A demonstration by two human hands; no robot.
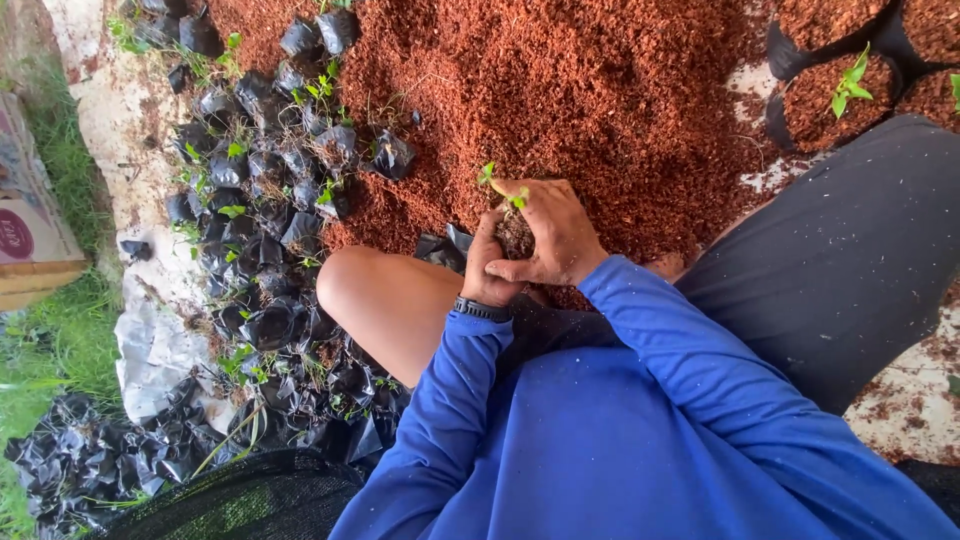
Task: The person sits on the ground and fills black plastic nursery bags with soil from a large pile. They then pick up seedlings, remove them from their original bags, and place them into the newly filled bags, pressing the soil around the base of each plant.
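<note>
While you sat at the edge of the heap of reddish-brown coir (600, 90), both of your hands were clasped around a small seedling (505, 195) with its clump of dark soil. Your right hand (550, 235) curled over the top and far side of the clump, index finger stretched toward the green leaves, and your left hand (487, 265) gripped it from the near side, fingers pressed against the root ball. The seedling stood upright between them, just above your bare knee (385, 295) and right at the near border of the coir. A crumpled black nursery bag (440, 248) lay just beside your left hand, partly hidden under it, so I could not tell whether the fingers touched it. You wore a dark wristwatch (480, 309) on the left wrist and blue long sleeves (660, 340). To your left, many emptied black bags and small seedlings lay scattered in a pile (270, 190) across pale ground. Filled black pots (835, 100), one with a green sprout, stood at the upper right beyond your dark shorts (850, 260). A cardboard box (30, 240) rested on grass at the far left.
</note>
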